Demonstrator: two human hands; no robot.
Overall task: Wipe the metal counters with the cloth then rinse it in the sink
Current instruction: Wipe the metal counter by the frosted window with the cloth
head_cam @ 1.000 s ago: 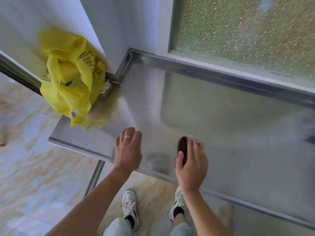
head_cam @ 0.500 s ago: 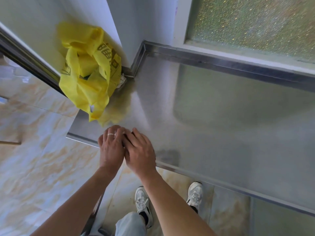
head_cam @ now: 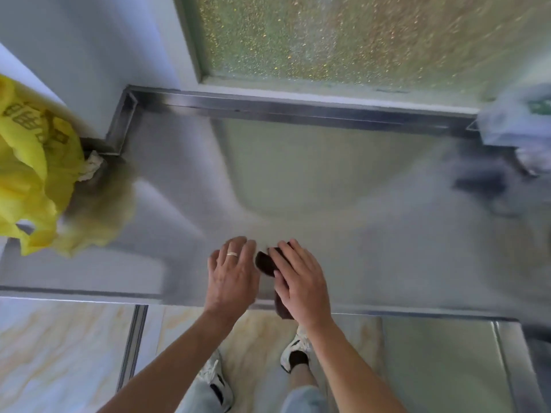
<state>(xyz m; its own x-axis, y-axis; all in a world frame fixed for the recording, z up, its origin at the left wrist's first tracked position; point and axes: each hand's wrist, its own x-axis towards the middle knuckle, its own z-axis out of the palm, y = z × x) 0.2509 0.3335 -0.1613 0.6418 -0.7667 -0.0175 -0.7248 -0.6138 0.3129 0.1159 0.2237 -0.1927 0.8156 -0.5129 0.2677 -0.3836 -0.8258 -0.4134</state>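
yellow bag (head_cam: 32,174) with dark unreadable print, right hand (head_cam: 301,283) pressing brown cloth (head_cam: 266,263)

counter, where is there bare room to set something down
The counter is bare across its middle, from the hands back to the rear rim under the window. It is crowded at the left by the yellow bag and in the far right corner by blurred items.

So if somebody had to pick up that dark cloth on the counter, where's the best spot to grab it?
Probably the cloth's exposed end, poking out between the left hand and the right hand. The right hand lies flat over the rest, and the cloth lies flat on the metal counter, so come from above and pinch that end.
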